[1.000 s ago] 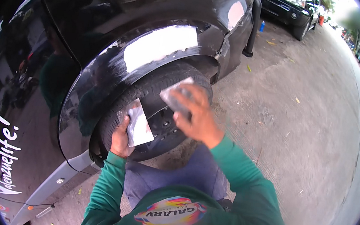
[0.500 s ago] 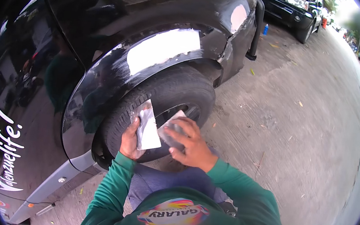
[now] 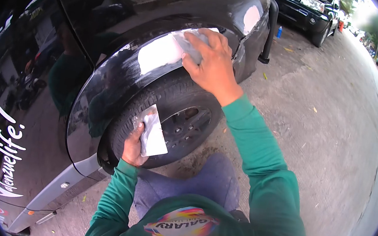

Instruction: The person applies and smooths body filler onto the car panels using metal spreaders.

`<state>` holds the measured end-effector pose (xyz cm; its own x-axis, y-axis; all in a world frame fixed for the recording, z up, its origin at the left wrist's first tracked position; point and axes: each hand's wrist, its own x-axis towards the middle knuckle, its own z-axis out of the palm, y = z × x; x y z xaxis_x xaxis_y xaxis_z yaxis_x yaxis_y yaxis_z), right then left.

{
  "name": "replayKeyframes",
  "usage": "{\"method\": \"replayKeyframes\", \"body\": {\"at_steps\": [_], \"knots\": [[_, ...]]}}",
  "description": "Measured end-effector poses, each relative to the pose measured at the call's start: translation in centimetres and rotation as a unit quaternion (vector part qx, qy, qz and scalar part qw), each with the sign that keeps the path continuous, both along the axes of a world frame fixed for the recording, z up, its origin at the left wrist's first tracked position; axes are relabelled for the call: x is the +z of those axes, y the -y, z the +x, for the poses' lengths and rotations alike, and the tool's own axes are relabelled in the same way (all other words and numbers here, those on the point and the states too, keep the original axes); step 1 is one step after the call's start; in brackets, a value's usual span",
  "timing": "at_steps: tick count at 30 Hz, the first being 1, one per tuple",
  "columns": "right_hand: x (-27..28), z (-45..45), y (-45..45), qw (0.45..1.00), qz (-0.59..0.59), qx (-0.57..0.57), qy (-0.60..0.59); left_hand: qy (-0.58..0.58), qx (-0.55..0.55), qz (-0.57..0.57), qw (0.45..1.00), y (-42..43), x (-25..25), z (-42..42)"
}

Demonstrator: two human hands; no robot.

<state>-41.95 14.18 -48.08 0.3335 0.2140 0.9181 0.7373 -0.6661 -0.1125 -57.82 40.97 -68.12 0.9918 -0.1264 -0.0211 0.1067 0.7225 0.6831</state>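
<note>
Pinching a thin grey sheet (image 3: 181,45), the right hand (image 3: 213,63) works against the white fender patch (image 3: 158,56).
Left hand (image 3: 133,148) clasps a silvery rectangular plate (image 3: 155,137) near the black tyre (image 3: 173,90); left, white lettering (image 3: 11,159): "This is the life Valenzuelife!"; green shirt (image 3: 250,235): "GALARY".

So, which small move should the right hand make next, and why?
Probably sweep the grey spreader lightly across the white patch: the right hand holds it over that patch, and whitish streaks run beyond the patch's edge. The left hand holds the pale plate apart from it.
</note>
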Motion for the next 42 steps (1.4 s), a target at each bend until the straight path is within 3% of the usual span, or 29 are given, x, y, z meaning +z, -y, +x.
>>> {"method": "replayKeyframes", "body": {"at_steps": [14, 16, 18, 20, 23, 27, 30, 32, 38, 42], "knots": [[-10.3, -5.5, 0.5, 0.994, -0.047, 0.046, -0.086, -0.005, 0.016, -0.004, 1.000, -1.7, -1.4, 0.1], [-11.5, -8.3, 0.7, 0.989, -0.042, 0.076, -0.116, 0.003, 0.008, -0.015, 1.000, -1.8, -1.8, 0.6], [-12.2, -11.7, 0.6, 0.969, -0.039, 0.196, -0.148, -0.015, 0.034, -0.013, 0.999, -1.0, -1.3, 1.0], [-12.2, -15.4, 0.1, 0.948, -0.102, 0.241, -0.182, -0.033, 0.058, -0.011, 0.998, -0.7, -1.2, 1.5], [-13.7, -17.6, -1.0, 0.934, -0.108, 0.271, -0.207, -0.015, -0.015, -0.051, 0.998, -0.4, -1.3, 2.3], [-15.4, -16.3, -0.4, 0.947, -0.083, 0.244, -0.192, -0.007, -0.020, -0.056, 0.998, 0.3, -0.7, 1.8], [-17.5, -14.3, 1.3, 0.943, -0.028, 0.233, -0.237, 0.016, -0.029, -0.138, 0.990, -0.9, -1.5, 1.3], [-17.6, -12.3, 2.8, 0.943, -0.026, 0.208, -0.260, 0.006, -0.004, -0.120, 0.993, -0.8, 0.3, 0.9], [-3.4, -7.6, 0.7, 0.994, -0.046, 0.094, -0.040, 0.000, 0.001, -0.073, 0.997, -1.2, -0.5, 0.9], [0.3, -3.0, -1.8, 0.997, -0.049, 0.055, -0.001, 0.018, -0.021, -0.060, 0.998, -1.0, -1.0, 0.5]]}}
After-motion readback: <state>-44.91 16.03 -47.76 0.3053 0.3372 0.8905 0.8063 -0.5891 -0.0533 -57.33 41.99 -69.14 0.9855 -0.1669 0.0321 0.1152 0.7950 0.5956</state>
